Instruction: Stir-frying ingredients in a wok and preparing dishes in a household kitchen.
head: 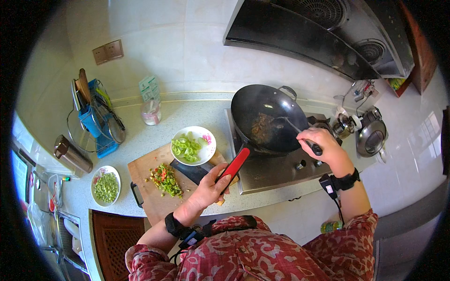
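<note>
My left hand (214, 184) grips the red and black handle (238, 163), which points toward the wok's near side. My right hand (321, 144) holds a spatula or ladle (291, 124) by its black-ended handle, its head down inside the dark wok (242, 109). Browned food (262, 128) lies at the wok's bottom. Left of the stove, a wooden cutting board (147, 207) carries a heap of chopped green and red peppers (167, 179) and a dark cleaver blade (186, 171). Over the board's back edge stands a white bowl (211, 152) with sliced green vegetable pieces (186, 147).
Farther left is a bowl of green beans or peas (106, 188), near a metal flask (72, 154) and a blue utensil rack (89, 121). A jar (151, 112) stands by the wall. The range hood (291, 38) overhangs the stove (256, 179); a kettle (342, 126) is at right.
</note>
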### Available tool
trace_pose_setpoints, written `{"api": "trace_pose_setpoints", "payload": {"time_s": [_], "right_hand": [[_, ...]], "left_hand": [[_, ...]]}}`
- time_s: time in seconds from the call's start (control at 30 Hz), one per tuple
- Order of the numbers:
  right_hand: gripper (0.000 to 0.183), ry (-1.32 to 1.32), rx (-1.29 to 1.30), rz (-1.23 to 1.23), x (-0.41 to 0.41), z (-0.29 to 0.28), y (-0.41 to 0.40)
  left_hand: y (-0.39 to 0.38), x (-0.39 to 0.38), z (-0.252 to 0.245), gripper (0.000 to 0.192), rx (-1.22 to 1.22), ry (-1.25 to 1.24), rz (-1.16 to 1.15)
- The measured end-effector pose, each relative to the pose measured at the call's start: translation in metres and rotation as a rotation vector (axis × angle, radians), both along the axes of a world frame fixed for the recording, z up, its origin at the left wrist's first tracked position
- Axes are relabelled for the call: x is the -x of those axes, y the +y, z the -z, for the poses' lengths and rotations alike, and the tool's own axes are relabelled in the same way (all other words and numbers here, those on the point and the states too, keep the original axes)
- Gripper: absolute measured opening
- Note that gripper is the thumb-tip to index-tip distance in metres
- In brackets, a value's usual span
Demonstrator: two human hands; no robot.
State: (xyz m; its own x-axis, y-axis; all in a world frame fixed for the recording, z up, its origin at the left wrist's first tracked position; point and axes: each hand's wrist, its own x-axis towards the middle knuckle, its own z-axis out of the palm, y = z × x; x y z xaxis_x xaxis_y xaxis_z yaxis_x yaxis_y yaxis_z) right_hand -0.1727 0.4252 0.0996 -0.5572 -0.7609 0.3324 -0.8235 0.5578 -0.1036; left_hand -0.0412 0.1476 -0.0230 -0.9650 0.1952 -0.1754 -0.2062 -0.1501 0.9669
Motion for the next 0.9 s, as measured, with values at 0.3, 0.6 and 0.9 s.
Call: {"api": "trace_pose_setpoints", "payload": {"time_s": [0.3,0.6,0.9], "right_hand": [[0.009,-0.249,0.137,-0.091,-0.04,-0.041,-0.006],[0.009,-0.065,0.152,-0.082,-0.002,0.012,-0.024],[0.009,-0.058,0.159,-0.106,0.02,0.044,-0.034]], "left_hand": [[0.004,0.0,0.002,0.043,-0.012,0.043,-0.054],[-0.006,-0.007,0.015,0.04,-0.012,0.006,-0.03],[-0.01,-0.006,0.023,0.044,-0.018,0.053,-0.027]]}}
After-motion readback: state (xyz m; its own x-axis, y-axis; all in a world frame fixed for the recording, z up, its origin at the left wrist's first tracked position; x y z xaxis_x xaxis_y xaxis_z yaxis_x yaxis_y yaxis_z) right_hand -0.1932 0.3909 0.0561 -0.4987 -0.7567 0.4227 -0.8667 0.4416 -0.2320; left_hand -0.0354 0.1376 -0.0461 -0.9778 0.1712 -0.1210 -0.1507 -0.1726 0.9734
